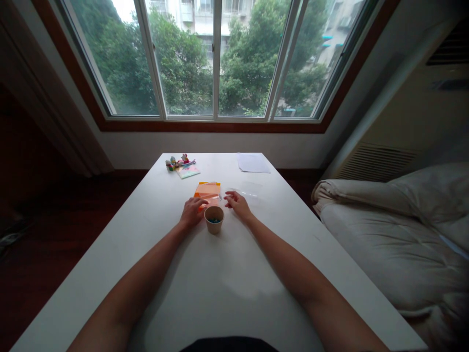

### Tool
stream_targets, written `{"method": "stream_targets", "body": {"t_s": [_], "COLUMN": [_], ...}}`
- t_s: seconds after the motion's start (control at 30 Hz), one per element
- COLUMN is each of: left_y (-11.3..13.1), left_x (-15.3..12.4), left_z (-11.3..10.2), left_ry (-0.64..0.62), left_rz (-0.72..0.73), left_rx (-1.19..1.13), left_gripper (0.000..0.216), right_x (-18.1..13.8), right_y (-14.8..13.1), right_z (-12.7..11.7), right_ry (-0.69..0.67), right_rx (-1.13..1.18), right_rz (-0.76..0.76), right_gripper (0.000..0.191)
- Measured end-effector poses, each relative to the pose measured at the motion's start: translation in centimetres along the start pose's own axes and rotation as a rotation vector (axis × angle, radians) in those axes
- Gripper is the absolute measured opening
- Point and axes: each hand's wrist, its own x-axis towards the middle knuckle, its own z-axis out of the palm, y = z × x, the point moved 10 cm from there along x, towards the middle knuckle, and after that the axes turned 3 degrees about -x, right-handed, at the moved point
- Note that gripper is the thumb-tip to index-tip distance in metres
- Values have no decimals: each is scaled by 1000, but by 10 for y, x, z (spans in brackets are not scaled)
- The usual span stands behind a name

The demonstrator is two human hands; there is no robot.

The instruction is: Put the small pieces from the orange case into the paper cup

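A small brown paper cup (214, 218) with something dark blue inside stands on the white table (220, 288) between my hands. My left hand (192, 211) lies just left of the cup, its fingers curled onto the near corner of an orange packet (207, 191). My right hand (237, 203) hovers right of the cup with fingers bent, touching a clear plastic piece (245, 191) that runs from the packet's right side; whether it grips this I cannot make out.
At the table's far left lie small colourful toy figures (176, 162) and a pastel booklet (187, 171). A white sheet of paper (252, 163) rests far right. A bed with pale quilt (395, 234) stands right of the table. Windows fill the far wall.
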Motion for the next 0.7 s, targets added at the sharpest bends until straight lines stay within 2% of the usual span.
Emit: {"method": "stream_targets", "body": {"t_s": [0.13,0.2,0.3,0.4,0.53,0.7], "left_y": [-8,-17,-30,-40,-50,-40], "left_x": [0,0,-1,-3,-5,-4], "left_z": [-3,-6,-11,-13,-11,-6], "left_ry": [31,60,105,134,145,116], "left_rz": [-36,-85,-164,-221,-267,-222], "left_rx": [64,100,130,99,23,-6], "left_gripper": [16,13,13,13,14,14], "right_x": [-6,-8,-11,-13,-15,-24], "right_y": [-17,-15,-6,-3,-8,-37], "right_z": [-34,-38,-33,-29,-32,-24], "right_ry": [207,207,130,102,136,147], "right_rx": [-524,-729,-894,-972,-971,-774], "right_rz": [-129,-105,-41,-22,-23,-256], "right_gripper": [23,22,24,23,17,21]}}
